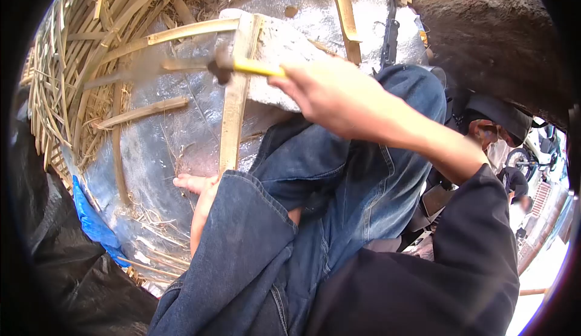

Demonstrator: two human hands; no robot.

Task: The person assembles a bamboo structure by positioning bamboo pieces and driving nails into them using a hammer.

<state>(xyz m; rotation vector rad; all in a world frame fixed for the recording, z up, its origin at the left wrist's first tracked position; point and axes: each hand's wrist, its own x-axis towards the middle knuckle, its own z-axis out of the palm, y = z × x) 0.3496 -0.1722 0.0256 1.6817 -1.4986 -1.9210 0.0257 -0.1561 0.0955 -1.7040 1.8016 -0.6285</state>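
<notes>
My right hand (324,94) is closed around the yellow handle of a hammer (260,68). The dark hammer head lies over a pale flat bamboo strip (233,124), which runs lengthwise toward my legs. Left of the head is a motion-blurred stick-like piece (184,64), tan near the head and greyer farther out; I cannot make out what it is. Bare skin (195,183) shows near the strip's lower end, beside my jeans. Whether it is my left hand or a foot is unclear, and the trouser leg hides part of it.
Woven bamboo strips (78,75) curve along the left. A short bamboo piece (145,112) lies on the silvery sheet (163,136). Blue plastic (94,218) and a black sheet (72,287) are at lower left. A trunk-like brown mass (502,39) and another person (490,124) are at right.
</notes>
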